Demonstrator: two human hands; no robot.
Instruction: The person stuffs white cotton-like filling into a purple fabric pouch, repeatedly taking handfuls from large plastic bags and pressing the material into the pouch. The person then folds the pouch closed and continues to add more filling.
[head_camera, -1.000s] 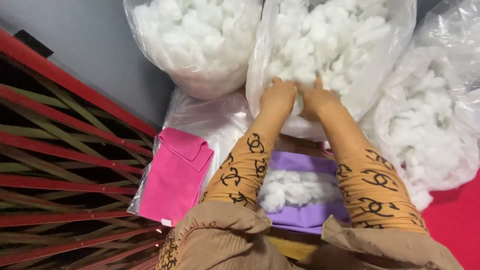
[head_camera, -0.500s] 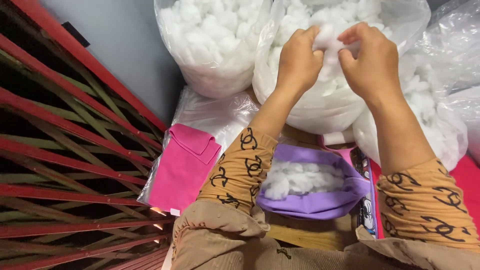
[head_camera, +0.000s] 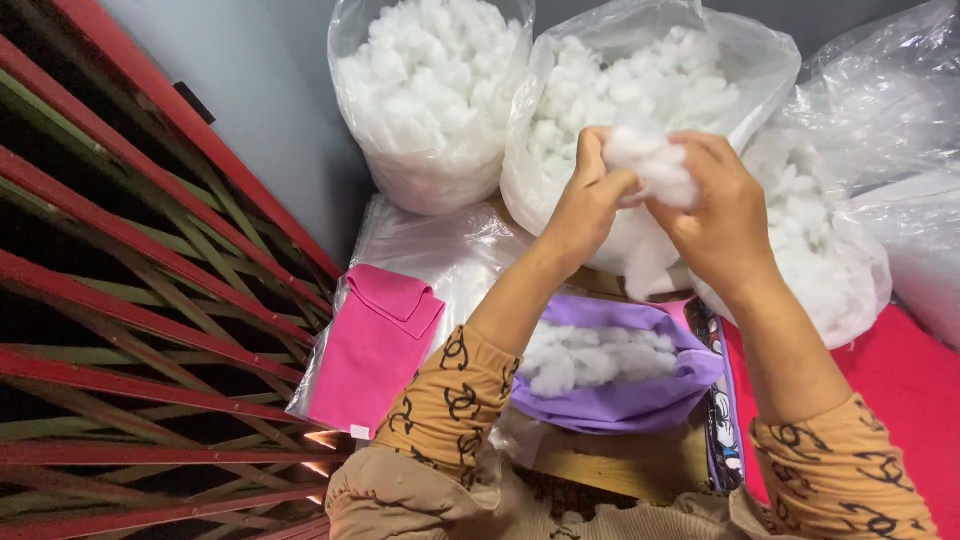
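My left hand (head_camera: 583, 205) and my right hand (head_camera: 715, 210) both grip one clump of white stuffing (head_camera: 655, 165), held up in front of the middle clear plastic bag of stuffing (head_camera: 640, 90). Below my hands lies a purple fabric cover (head_camera: 625, 400), open at the top and partly filled with white stuffing (head_camera: 590, 355). My forearms wear orange patterned sleeves.
Another clear bag of stuffing (head_camera: 430, 90) stands at the back left and more bags (head_camera: 840, 250) at the right. A pink fabric piece (head_camera: 375, 345) lies on a plastic sheet to the left. A red metal grille (head_camera: 130, 330) runs along the left side. Red surface (head_camera: 920, 400) at right.
My hands have come out of the middle bag and toward me, pulling a clump of stuffing with them. The view has shifted slightly.
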